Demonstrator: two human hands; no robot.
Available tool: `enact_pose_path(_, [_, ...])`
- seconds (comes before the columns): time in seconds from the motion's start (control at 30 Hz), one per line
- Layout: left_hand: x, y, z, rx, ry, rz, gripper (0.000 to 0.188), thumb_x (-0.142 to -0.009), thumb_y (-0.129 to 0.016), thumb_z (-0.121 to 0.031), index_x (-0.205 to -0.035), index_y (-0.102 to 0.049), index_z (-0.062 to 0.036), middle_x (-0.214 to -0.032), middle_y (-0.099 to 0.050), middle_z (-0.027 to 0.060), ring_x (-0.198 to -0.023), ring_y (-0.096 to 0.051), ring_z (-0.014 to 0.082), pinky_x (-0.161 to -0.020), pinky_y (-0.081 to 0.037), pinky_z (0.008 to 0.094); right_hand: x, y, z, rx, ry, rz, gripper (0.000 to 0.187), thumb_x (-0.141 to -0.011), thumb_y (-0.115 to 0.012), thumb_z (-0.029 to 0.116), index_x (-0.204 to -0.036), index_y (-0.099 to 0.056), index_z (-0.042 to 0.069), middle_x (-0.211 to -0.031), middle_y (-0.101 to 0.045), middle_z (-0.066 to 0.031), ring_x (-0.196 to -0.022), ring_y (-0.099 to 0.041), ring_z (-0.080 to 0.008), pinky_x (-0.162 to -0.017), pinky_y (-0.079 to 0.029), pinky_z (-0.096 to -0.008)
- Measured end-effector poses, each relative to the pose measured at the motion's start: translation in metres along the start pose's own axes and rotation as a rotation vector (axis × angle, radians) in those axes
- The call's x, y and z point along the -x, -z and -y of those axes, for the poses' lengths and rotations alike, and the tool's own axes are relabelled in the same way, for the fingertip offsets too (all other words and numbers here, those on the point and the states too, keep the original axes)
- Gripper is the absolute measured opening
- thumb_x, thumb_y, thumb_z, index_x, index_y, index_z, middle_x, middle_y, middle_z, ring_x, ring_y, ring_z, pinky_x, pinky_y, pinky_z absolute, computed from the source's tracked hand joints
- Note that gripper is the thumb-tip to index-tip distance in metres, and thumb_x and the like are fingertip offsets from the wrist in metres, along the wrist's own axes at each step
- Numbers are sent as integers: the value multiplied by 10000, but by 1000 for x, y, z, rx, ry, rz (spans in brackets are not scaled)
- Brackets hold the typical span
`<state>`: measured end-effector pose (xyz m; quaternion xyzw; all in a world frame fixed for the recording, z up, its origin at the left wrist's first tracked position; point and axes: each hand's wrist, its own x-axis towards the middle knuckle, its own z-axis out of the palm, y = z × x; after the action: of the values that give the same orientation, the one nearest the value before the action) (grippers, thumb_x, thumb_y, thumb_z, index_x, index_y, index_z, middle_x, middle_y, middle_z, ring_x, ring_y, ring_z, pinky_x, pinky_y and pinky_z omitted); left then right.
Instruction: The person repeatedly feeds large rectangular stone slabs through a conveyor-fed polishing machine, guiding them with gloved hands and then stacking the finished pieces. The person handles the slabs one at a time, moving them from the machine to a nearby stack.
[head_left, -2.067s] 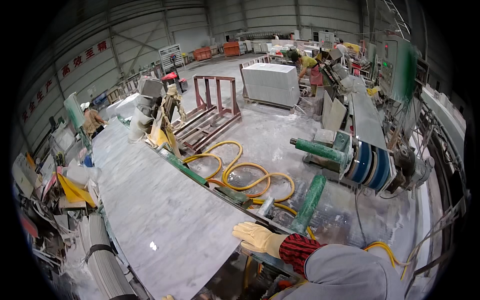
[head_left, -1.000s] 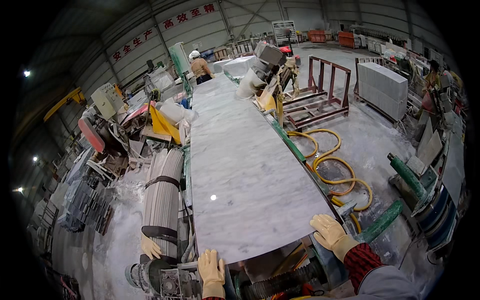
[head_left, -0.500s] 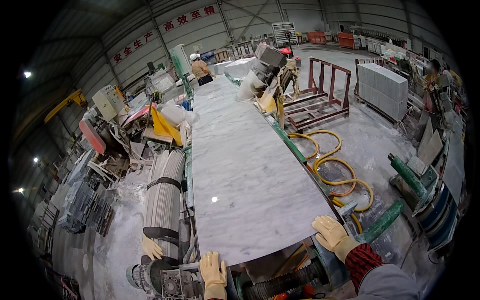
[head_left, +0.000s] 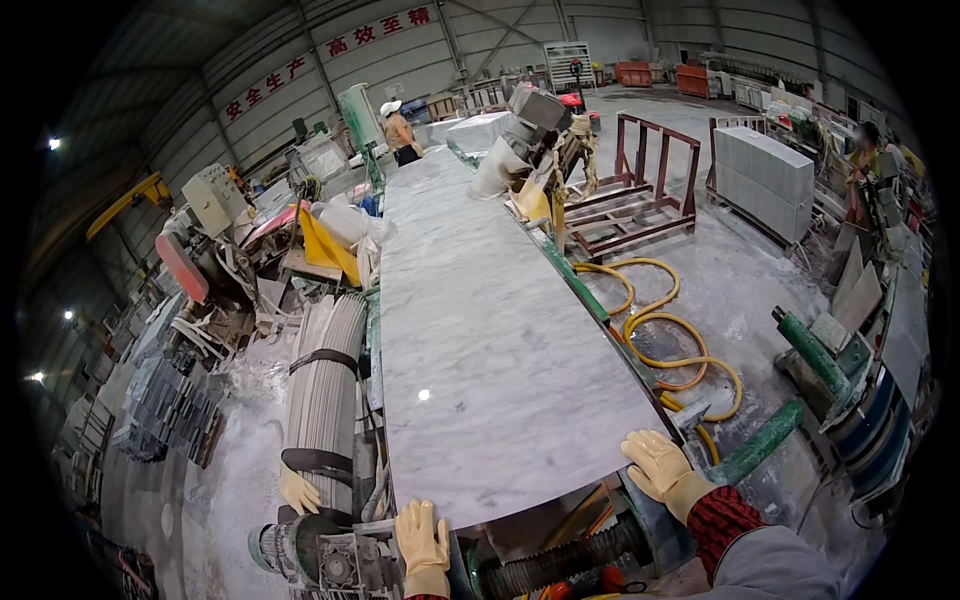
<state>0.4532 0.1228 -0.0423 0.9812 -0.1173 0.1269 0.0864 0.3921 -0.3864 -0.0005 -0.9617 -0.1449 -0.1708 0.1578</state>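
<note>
A long white marble slab point(head_left: 500, 350) with grey veining stretches away from me on a green-framed machine bed. At its near left corner lies my left hand point(head_left: 423, 545), in a cream glove, fingers stretched out on the edge. My right hand point(head_left: 660, 467), gloved alike under a red-and-black cuff, rests flat with its fingers at the near right corner. Neither hand is wrapped round anything. Another cream glove point(head_left: 299, 489) shows by the strapped bundle on the left; whether a hand is inside I cannot tell.
Left of the slab stands a strapped bundle of pale strips point(head_left: 325, 390), with a motor point(head_left: 290, 550) below. A yellow hose point(head_left: 660, 317) coils on the floor at right, near a red metal rack point(head_left: 650, 190). Beyond the far end is a person in a white cap point(head_left: 398, 135).
The view has shifted slightly. Both my hands keep their places at the slab's near corners. The person at the far end has turned and moved a little.
</note>
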Motion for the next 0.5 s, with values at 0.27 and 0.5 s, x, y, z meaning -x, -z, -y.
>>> enact_pose_path(0.27, [4,-3,1,-14,17,28,557,-995,-684,-307,-1487,-531,-95,-1583,-502,217,-1472,-430,452,-1248,-301,565,3,2,0,-21,10,-26,468,-920,-707,245,-1342,-618,64,-1397,-624,-183,-1318,-562,-400,-1191,-406,-499])
enact_pose_path(0.5, [7,-3,3,-24,42,76,554,-1019,-653,-323,-1504,-516,-93,-1605,-483,226,-1490,-412,460,-1263,-277,568,2,8,4,-32,-21,31,469,-932,-704,256,-1352,-615,66,-1419,-622,-188,-1336,-558,-402,-1204,-399,-497])
